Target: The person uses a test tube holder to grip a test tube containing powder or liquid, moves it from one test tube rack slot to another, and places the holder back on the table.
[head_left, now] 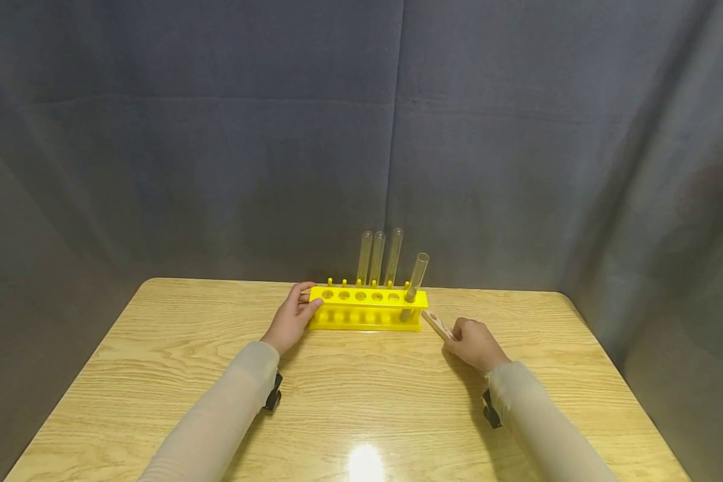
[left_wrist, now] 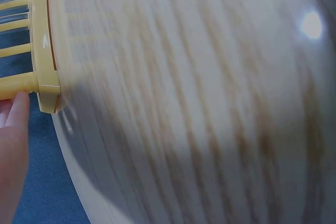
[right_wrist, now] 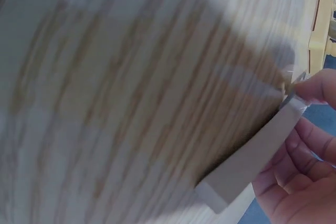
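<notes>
My left hand (head_left: pixel 291 321) grips the left end of a yellow test tube rack (head_left: pixel 369 298), thumb in front. In the left wrist view that hand (left_wrist: pixel 13 150) touches the end post of the rack (left_wrist: pixel 48 85). One glass test tube (head_left: pixel 418 273) stands, tilted slightly, in the rack's rightmost hole, open end up. Three more tubes (head_left: pixel 378 258) stand upside down on pegs along the back. My right hand (head_left: pixel 478 344) pinches a wooden clamp (head_left: pixel 438 326), just right of the rack. The right wrist view shows the fingers (right_wrist: pixel 315 140) around the clamp (right_wrist: pixel 252 156).
The rack stands near the back edge of a wood-grained table (head_left: pixel 361 388). A grey curtain (head_left: pixel 265 167) hangs behind and at both sides. A bright reflection lies at the table's front middle.
</notes>
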`<state>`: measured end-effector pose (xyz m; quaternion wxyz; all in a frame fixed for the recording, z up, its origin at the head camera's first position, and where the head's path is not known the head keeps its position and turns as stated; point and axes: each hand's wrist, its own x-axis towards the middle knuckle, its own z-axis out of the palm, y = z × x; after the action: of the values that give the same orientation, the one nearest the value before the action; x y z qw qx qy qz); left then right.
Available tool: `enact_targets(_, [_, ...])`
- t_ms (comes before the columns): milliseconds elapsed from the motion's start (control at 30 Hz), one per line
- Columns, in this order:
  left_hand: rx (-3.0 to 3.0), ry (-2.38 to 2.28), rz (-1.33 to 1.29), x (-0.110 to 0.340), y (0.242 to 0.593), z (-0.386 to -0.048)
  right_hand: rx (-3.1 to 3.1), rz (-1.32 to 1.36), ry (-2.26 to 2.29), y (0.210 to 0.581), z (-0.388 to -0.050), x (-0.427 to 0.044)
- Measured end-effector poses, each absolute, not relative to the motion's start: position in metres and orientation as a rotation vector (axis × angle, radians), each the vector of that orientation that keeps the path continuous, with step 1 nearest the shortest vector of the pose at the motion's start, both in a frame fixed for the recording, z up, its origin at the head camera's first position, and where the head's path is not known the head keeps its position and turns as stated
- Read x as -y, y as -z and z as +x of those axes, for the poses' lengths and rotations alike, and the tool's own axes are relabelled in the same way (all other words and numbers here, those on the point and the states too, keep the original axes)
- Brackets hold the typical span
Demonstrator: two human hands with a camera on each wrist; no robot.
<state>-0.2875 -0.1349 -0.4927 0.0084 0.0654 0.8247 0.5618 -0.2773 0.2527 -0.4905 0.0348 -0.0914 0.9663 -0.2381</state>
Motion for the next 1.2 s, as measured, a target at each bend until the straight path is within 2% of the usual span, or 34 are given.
enact_targets(533, [-2.577, -1.753, 0.18, 0.133, 0.491, -0.287, -2.973, -0.189, 0.878, 0.493, -0.276, -0.259])
enact_targets(733, [-2.582, -1.752, 0.173, 0.132, 0.49, -0.286, -3.026, -0.265, 0.921, 0.491, -0.272, -0.26])
enact_targets(1200, [-2.587, -1.756, 0.173, 0.132, 0.49, -0.284, -3.045, -0.248, 0.885, 0.488, -0.276, -0.265])
